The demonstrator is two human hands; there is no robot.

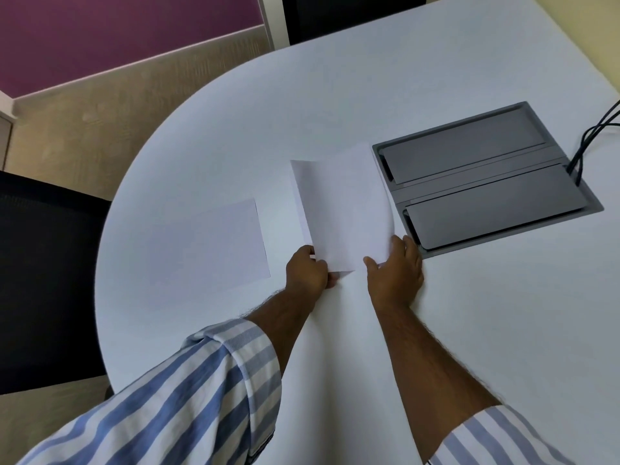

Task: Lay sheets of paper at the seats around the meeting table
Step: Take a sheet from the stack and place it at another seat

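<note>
A white sheet of paper (pixel 221 243) lies flat on the white meeting table (pixel 302 95), near its rounded left end and facing the black chair (pixel 47 280). A small stack of white sheets (pixel 342 209) is held just above the table's middle, bowed along its length. My left hand (pixel 308 271) pinches the stack's near left corner. My right hand (pixel 397 268) grips its near right edge, thumb on top. How many sheets the stack holds cannot be told.
A grey cable box with two lids (pixel 486 179) is set into the table right of the stack, with black cables (pixel 590 142) leaving its far right corner. Another dark chair (pixel 335 15) stands at the far side. Beige floor lies to the left.
</note>
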